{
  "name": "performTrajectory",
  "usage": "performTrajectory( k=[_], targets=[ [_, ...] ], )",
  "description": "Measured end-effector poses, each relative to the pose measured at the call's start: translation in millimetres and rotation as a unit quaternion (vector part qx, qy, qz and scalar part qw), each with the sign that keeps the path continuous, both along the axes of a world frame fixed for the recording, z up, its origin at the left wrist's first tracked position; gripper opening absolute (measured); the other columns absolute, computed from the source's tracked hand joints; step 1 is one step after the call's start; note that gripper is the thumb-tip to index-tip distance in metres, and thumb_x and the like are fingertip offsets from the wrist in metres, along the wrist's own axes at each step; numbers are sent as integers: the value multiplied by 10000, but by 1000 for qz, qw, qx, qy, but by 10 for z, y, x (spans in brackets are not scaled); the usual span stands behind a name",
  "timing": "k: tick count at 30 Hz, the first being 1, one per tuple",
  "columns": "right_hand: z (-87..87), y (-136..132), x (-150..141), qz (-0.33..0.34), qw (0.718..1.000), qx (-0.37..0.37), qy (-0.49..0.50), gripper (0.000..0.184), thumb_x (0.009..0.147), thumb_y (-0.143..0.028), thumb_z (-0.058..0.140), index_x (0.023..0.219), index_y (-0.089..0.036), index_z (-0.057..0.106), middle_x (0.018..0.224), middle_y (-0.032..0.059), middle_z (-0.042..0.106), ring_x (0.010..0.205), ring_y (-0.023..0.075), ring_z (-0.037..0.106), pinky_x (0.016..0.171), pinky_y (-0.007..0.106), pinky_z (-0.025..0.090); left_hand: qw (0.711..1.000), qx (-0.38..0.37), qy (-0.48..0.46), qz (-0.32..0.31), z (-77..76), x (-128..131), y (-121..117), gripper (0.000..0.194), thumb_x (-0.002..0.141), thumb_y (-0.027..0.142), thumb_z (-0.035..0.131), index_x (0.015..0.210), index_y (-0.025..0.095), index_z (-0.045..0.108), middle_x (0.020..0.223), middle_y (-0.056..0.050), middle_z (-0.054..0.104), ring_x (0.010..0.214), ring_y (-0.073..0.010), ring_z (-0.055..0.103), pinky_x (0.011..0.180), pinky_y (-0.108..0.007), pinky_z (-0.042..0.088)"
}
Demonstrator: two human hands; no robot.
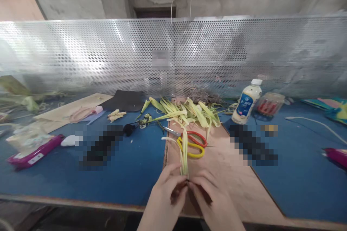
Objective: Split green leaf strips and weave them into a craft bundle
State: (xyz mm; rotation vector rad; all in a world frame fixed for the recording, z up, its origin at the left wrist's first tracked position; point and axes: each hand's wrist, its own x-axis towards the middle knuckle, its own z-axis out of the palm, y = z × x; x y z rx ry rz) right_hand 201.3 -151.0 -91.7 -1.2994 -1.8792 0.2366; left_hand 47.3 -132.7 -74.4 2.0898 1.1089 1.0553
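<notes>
Close to the near edge of the bench (130, 184), left hand (165, 195) and right hand (217, 195) meet fingertip to fingertip, both pinching the lower end of some pale husk strips (184, 155), which rise away from the fingers over a pinkish board (230, 180). To the left, the blue top stretches from the board's edge toward a purple packet (40, 153); another blue stretch lies right of the board. The fingers cover the strips' gripped end, and a small dark bit there is too tiny to make out. Pixelation blots out two dark shapes, one on each side, and another purple packet (337, 157) is cut off at the right. Just beyond the hands, the scissors (195, 156) lie behind the strips, partly masked by them, blades pointing left past the board's edge; whether the two touch cannot be told. Farther back, a heap of husks (200, 115) spreads across the board, with a bottle (246, 103) and a jar (269, 104) to its right. Behind everything, a perforated metal screen (108, 54) bounds the bench.
</notes>
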Motion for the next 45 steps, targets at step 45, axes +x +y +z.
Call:
performTrajectory(
  k=[45],
  targets=[
    [41,-21,22,6,998,-55,26,143,853,-208,447,730,-196,520,730,8,537,713,148,523,639,266,436,994,-99,-49,21,40,39,6,207,775,153,469,931,192,600,861,-31,668,748,-134,618,685,-232,478]
  ],
)
